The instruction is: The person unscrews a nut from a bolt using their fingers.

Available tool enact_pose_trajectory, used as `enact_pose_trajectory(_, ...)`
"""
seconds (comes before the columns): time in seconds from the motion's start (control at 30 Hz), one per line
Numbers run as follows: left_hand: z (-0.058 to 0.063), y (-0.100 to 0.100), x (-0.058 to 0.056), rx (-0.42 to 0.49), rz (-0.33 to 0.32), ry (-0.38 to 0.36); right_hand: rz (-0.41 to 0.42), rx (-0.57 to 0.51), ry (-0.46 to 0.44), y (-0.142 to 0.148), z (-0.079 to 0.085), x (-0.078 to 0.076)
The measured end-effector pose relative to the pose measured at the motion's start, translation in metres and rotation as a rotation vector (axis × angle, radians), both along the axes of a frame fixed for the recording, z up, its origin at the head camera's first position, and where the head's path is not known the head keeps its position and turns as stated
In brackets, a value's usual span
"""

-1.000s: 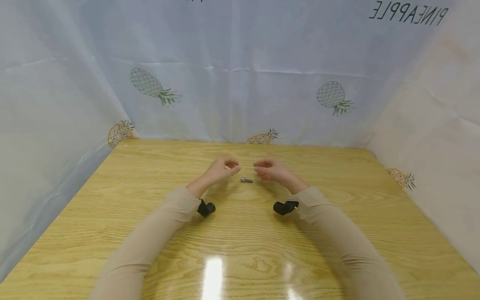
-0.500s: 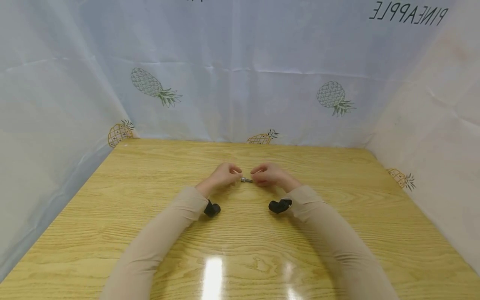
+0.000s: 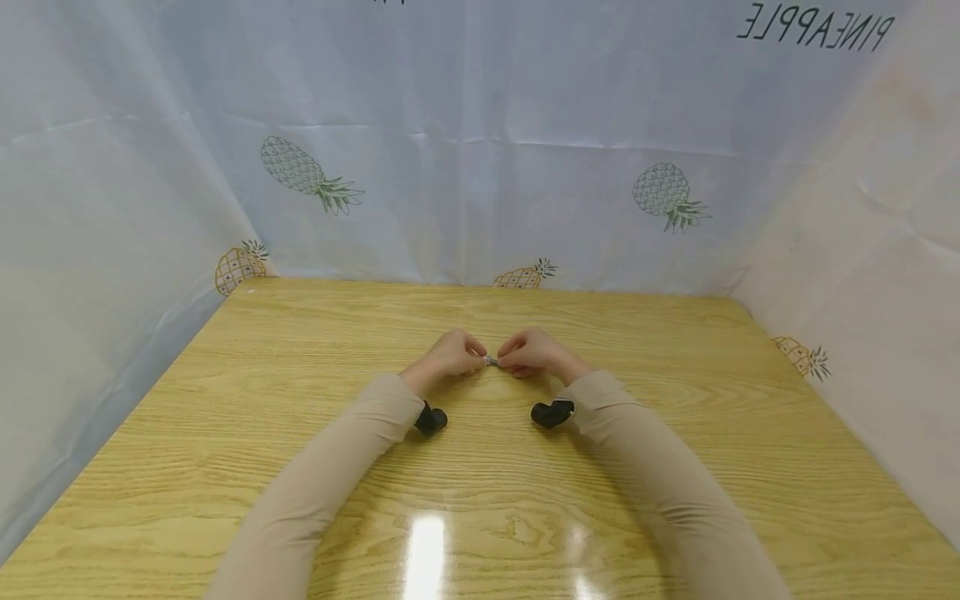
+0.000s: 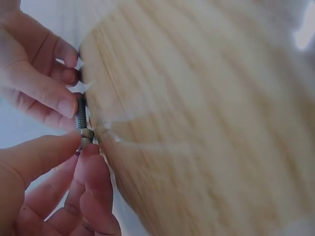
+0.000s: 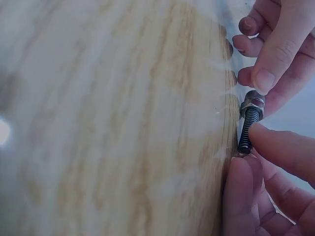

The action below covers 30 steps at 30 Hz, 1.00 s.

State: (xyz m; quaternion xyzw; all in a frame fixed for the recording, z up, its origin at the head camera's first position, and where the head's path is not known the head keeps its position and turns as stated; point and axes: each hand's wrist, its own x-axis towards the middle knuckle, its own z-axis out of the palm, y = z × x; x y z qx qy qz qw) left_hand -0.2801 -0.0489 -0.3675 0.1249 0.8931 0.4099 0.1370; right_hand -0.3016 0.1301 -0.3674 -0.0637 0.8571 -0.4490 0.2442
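Observation:
A small metal bolt (image 3: 491, 361) lies sideways at the table's middle, between both hands. Near its head sits a hex nut (image 5: 253, 104), with dark threads running from it towards the right. The left hand (image 3: 453, 353) pinches the head end between thumb and finger; in the left wrist view its fingertips partly cover the head. At the threaded end, the right hand (image 3: 534, 352) has its thumb on the shank and a finger opposite, close to the bolt's tip (image 5: 244, 147). Both hands are low at the tabletop.
The wood-grain table (image 3: 480, 483) reflects light near its front. White cloth (image 3: 465, 167) printed with pineapples hangs behind it and at both sides. Black wrist cameras stick out beneath the left cuff (image 3: 431, 419) and the right cuff (image 3: 552, 413).
Both hands have moved inward and slightly down, from either side of the bolt to its ends. Their fingers have closed onto it. The bolt has hardly shifted.

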Motion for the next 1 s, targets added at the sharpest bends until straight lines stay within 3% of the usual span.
enact_pose_trajectory(0.23, 0.001, 0.002, 0.001, -0.045, 0.012, 0.025, 0.025, 0.059, 0.030, -0.002, 0.000, 0.002)
enact_pose_trajectory(0.6, 0.002, 0.002, 0.001, -0.135, -0.019, 0.125, 0.088, 0.122, 0.091, -0.005, 0.004, 0.007)
enact_pose_trajectory(0.8, 0.004, -0.001, 0.003, -0.105, -0.011, 0.142, 0.085, 0.122, 0.106, -0.006, 0.006, 0.010)
enact_pose_trajectory(1.0, 0.003, -0.003, 0.005, -0.015, -0.016, 0.126, 0.091, 0.121, 0.145, -0.005, 0.007, 0.011)
